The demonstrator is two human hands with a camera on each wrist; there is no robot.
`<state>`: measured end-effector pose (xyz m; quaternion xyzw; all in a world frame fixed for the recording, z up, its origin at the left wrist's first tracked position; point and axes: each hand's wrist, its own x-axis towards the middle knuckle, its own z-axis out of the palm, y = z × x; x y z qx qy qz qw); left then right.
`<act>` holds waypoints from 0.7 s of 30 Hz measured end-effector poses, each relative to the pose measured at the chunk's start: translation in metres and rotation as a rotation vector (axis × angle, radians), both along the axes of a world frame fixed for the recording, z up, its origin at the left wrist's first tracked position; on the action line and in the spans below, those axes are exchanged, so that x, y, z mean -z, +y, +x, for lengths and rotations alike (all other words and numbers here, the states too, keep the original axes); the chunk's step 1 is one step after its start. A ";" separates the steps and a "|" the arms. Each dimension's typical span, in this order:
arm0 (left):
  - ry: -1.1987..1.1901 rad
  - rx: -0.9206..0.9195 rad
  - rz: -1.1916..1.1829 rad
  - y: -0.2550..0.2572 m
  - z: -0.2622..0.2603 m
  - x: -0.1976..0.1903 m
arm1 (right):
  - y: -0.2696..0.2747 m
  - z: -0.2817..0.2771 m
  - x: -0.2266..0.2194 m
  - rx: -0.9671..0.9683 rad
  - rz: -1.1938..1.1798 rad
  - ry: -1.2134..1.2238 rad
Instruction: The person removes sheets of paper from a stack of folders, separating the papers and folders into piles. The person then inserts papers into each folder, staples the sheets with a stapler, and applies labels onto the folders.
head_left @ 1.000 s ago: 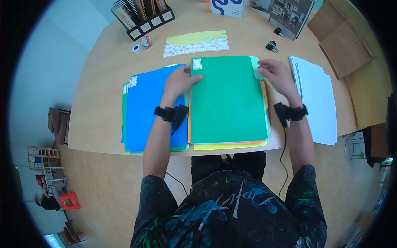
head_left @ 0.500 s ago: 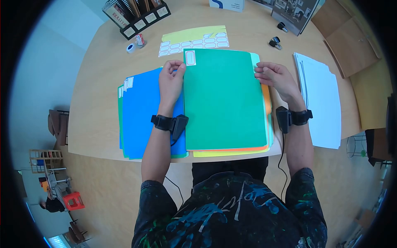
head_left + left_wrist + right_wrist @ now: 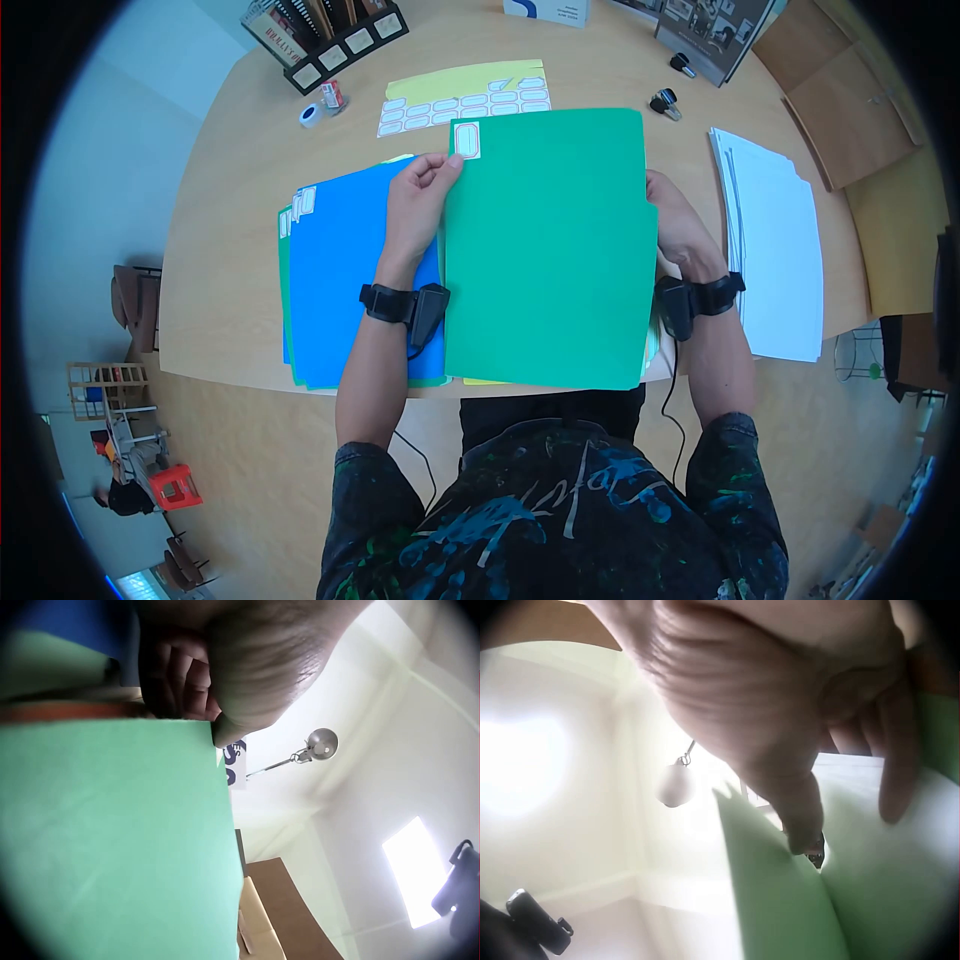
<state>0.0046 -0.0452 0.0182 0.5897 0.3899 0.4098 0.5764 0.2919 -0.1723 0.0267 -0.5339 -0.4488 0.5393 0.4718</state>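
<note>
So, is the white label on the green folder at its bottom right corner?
No, the white label sits at the top left corner of the green folder, beside the fingers of the left hand.

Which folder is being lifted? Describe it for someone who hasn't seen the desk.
On the round wooden table, front centre, both hands hold one green folder up by its side edges. Unlike the blue folder lying flat beside it, it is raised and has a white label at its top-left corner.

You are at an office desk point(image 3: 230, 200); a rack of labelled binders point(image 3: 325, 35) stands at its far left corner; a label sheet point(image 3: 465, 100) lies near the far edge; stacked white paper point(image 3: 785, 240) along the right edge.
</note>
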 end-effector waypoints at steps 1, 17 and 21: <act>-0.002 -0.001 0.002 0.000 0.000 0.000 | 0.000 -0.003 -0.002 0.037 -0.024 -0.040; -0.151 -0.101 0.146 -0.017 -0.034 -0.066 | -0.027 0.030 -0.037 0.217 0.208 -0.250; -0.078 -0.244 0.140 0.004 -0.111 -0.097 | -0.071 0.083 -0.075 0.478 0.264 -0.264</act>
